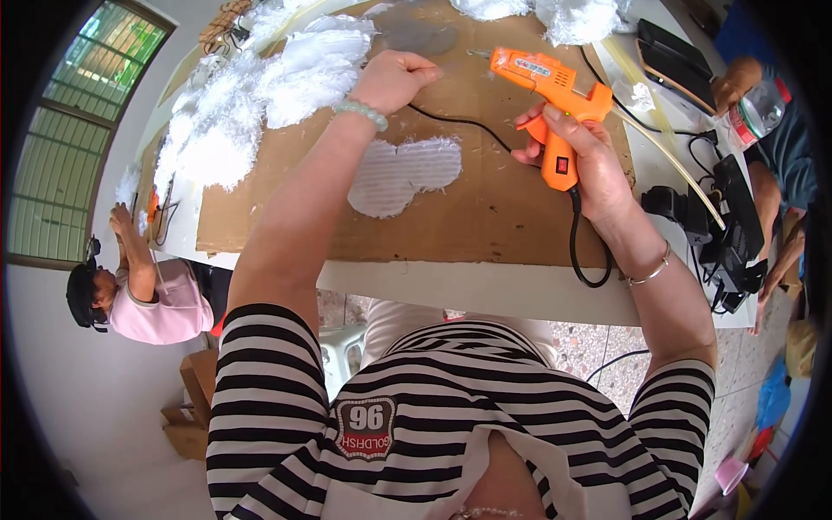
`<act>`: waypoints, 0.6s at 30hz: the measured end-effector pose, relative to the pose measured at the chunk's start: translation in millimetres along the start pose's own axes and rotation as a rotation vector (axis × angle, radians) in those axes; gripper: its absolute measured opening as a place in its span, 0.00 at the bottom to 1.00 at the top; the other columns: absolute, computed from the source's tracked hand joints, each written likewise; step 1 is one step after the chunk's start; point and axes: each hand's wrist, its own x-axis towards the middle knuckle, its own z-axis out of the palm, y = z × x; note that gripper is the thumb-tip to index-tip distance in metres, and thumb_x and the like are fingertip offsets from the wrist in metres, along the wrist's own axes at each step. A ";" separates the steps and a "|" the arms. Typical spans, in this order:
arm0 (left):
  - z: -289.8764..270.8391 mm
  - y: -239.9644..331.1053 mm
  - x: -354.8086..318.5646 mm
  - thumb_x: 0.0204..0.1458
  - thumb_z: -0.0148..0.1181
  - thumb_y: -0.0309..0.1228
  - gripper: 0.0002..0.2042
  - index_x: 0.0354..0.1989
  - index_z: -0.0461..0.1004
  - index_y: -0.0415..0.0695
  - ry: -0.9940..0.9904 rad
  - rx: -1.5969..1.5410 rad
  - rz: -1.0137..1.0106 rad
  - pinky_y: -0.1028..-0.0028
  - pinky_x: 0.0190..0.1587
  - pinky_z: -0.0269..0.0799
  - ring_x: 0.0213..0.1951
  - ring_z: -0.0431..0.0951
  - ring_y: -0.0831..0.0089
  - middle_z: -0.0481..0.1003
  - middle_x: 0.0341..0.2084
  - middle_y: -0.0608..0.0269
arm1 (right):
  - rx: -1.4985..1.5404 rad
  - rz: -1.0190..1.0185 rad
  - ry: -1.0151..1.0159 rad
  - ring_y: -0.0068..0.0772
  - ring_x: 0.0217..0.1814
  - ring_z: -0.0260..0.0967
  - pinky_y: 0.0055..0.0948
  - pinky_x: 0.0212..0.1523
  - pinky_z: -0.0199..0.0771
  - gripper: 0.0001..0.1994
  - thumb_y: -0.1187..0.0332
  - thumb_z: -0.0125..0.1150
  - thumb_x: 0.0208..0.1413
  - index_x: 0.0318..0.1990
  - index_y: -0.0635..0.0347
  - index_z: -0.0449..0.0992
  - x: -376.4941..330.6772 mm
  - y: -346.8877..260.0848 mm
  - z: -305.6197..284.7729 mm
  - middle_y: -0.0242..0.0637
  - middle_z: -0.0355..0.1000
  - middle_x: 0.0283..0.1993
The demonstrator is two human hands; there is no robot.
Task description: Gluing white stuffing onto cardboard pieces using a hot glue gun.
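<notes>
My right hand point(585, 160) is wrapped round the handle of an orange hot glue gun point(555, 91), with its nozzle pointing left. A long pale glue stick point(685, 173) sticks out of the gun's back, and a black cord hangs from the handle. My left hand point(394, 80) is held left of the nozzle, thumb and fingertips pinched together; whatever is between them is too small to make out. Below it, a cut piece of white corrugated card point(403, 176) with fuzzy edges lies on the brown cardboard sheet point(485, 225).
White fluffy fibre point(217, 121) is heaped at the left, with more point(581, 19) at the back. A black tray point(680, 65), power adapters with cords point(724, 234) and a clear plastic jar point(758, 108) are at the right. Co-workers are at the left point(156, 299) and right.
</notes>
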 end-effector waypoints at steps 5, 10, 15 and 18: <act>-7.8 4.5 0.5 0.46 0.64 0.36 0.13 0.38 0.79 0.44 -0.199 0.019 0.013 0.76 0.40 0.69 0.33 0.75 0.74 0.78 0.29 0.62 | -0.002 0.017 0.044 0.20 0.30 0.67 0.31 0.43 0.76 0.12 0.62 0.51 0.59 0.40 0.63 0.70 1.8 -0.7 0.5 0.37 0.71 0.39; -3.6 -5.1 -3.8 0.47 0.63 0.31 0.14 0.43 0.76 0.43 -0.220 0.070 0.199 0.77 0.39 0.69 0.34 0.73 0.78 0.77 0.33 0.64 | -0.025 0.026 0.041 0.21 0.30 0.67 0.32 0.43 0.76 0.12 0.62 0.51 0.59 0.41 0.63 0.70 0.9 -0.6 0.5 0.37 0.71 0.39; -3.3 -4.3 2.3 0.48 0.61 0.26 0.15 0.45 0.75 0.40 -0.256 0.224 0.346 0.79 0.38 0.70 0.33 0.73 0.80 0.77 0.33 0.66 | -0.050 0.060 0.055 0.21 0.30 0.67 0.32 0.43 0.76 0.12 0.62 0.51 0.59 0.42 0.63 0.70 0.8 -0.1 -2.0 0.38 0.71 0.39; -10.1 -3.6 9.8 0.48 0.61 0.26 0.14 0.44 0.75 0.39 -0.298 0.100 0.244 0.79 0.40 0.70 0.35 0.74 0.80 0.77 0.34 0.66 | -0.045 0.059 0.049 0.21 0.30 0.67 0.32 0.43 0.76 0.13 0.62 0.51 0.58 0.42 0.63 0.70 1.5 -0.4 -1.0 0.38 0.71 0.40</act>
